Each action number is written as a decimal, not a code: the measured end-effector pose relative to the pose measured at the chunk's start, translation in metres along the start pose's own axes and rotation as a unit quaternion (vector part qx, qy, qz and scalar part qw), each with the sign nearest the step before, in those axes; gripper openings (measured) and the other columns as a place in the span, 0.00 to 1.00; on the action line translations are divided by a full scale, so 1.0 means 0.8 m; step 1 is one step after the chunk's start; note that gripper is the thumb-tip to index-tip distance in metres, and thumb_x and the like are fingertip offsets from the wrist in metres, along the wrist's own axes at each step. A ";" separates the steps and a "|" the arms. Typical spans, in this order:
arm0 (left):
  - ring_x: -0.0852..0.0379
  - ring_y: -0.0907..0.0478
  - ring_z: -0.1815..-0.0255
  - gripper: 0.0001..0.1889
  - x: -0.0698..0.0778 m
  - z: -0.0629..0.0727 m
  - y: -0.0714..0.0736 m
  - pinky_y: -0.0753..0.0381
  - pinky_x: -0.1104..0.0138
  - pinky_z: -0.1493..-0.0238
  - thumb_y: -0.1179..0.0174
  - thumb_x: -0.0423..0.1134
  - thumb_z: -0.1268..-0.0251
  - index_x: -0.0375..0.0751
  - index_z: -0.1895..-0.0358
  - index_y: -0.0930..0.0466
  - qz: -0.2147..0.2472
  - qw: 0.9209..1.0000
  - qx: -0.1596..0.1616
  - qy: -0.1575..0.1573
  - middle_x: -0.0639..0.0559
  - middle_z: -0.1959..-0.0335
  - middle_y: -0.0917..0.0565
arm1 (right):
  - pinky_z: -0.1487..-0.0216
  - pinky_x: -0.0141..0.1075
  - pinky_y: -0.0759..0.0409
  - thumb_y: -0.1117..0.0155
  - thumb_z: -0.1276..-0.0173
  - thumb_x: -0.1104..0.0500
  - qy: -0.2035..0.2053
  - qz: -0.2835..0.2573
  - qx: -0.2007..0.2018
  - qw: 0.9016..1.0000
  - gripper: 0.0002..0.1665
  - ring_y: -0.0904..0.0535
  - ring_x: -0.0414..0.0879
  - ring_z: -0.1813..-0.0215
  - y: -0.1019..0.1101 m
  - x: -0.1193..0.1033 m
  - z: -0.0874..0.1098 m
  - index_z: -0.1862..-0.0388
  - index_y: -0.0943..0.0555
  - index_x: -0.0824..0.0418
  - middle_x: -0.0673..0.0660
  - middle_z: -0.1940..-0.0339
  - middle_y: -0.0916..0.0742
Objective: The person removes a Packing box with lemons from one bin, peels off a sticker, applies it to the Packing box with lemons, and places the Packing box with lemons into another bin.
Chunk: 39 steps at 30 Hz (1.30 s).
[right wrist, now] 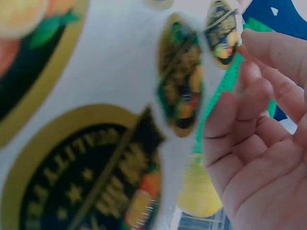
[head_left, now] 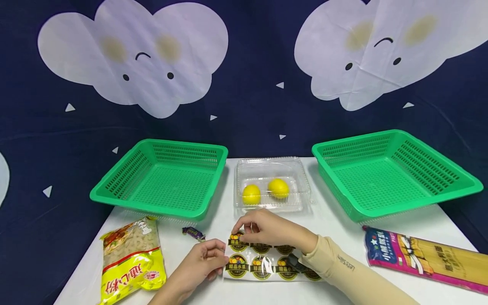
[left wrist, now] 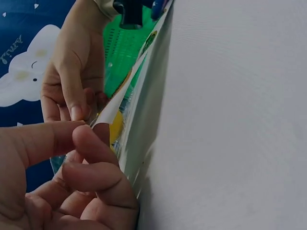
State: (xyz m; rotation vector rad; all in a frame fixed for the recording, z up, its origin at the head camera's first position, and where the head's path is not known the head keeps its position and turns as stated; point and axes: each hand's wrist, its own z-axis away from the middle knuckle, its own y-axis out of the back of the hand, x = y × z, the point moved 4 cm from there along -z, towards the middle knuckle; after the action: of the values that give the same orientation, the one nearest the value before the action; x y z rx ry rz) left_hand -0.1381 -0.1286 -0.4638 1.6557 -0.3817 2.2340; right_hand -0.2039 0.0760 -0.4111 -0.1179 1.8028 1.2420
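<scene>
One sheet lies toward the tabletop's near edge, about midway between the side edges, long axis left to right; left hand pinches its left end, thumb and finger together. Right hand comes across from the right edge's side, fingertips at the far-left label, can't tell if that grip is clamped or just touching. Label sits beyond the left grip, toward the far edge, so right hand is nearer.
</scene>
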 end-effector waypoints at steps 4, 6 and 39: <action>0.65 0.24 0.75 0.14 0.000 0.003 0.005 0.29 0.76 0.77 0.34 0.31 0.29 0.29 0.48 0.24 0.004 1.000 0.004 -0.002 0.57 0.69 0.14 | 0.68 0.22 0.31 0.27 0.26 0.60 0.014 0.012 -0.002 1.000 0.09 0.33 0.28 0.73 -0.004 0.000 -0.014 0.49 0.10 0.54 0.41 0.75 0.22; 0.65 0.25 0.75 0.14 0.000 0.004 0.005 0.29 0.76 0.77 0.34 0.31 0.29 0.29 0.47 0.24 0.005 1.000 0.007 -0.003 0.57 0.69 0.14 | 0.68 0.22 0.31 0.27 0.26 0.61 0.014 0.011 -0.001 1.000 0.09 0.33 0.28 0.73 -0.005 0.001 -0.018 0.49 0.10 0.54 0.41 0.76 0.23; 0.64 0.22 0.73 0.15 0.001 0.004 0.004 0.18 0.74 0.70 0.34 0.30 0.28 0.28 0.44 0.25 0.027 1.000 0.008 0.000 0.56 0.66 0.14 | 0.68 0.23 0.31 0.29 0.25 0.60 0.006 -0.009 0.025 1.000 0.02 0.34 0.28 0.75 -0.004 0.008 -0.018 0.58 0.11 0.55 0.40 0.77 0.25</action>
State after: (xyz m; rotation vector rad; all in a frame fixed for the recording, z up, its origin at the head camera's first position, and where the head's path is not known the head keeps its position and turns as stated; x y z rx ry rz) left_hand -0.1368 -0.1326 -0.4625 1.6741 -0.4145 2.2820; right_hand -0.2151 0.0656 -0.4164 -0.1141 1.8387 1.1843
